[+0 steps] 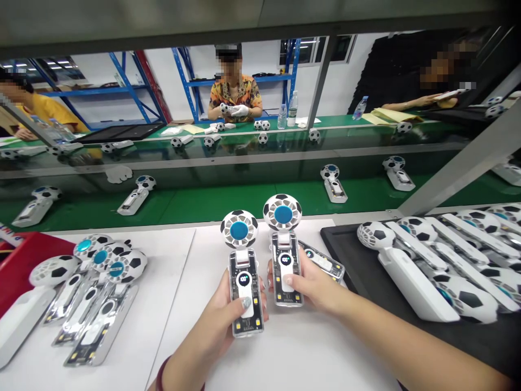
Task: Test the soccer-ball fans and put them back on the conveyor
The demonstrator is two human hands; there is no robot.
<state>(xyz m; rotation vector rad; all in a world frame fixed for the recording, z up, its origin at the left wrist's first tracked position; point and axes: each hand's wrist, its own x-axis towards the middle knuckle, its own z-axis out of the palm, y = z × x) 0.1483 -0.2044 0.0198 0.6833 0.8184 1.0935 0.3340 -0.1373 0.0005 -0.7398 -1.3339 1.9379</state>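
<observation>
Two handheld fans with football-patterned heads are held upright side by side over the white table. My left hand point(228, 309) is closed round the clear handle of one handheld fan point(239, 231), its thumb on the white button panel. In my right hand point(309, 279) is the other handheld fan point(282, 213), slightly farther off, the thumb pressing its panel too. Both small displays are lit and seem to read 100. Behind my right hand another fan point(325, 260) lies on the table, its head hidden.
Left, several fans point(101, 326) lie piled beside a red bin point(20, 271). A black tray point(354, 255) of fans stands at right. Beyond, a green conveyor belt point(244, 190) carries spaced fans under a metal frame post point(448, 141). Co-workers point(235, 98) sit across.
</observation>
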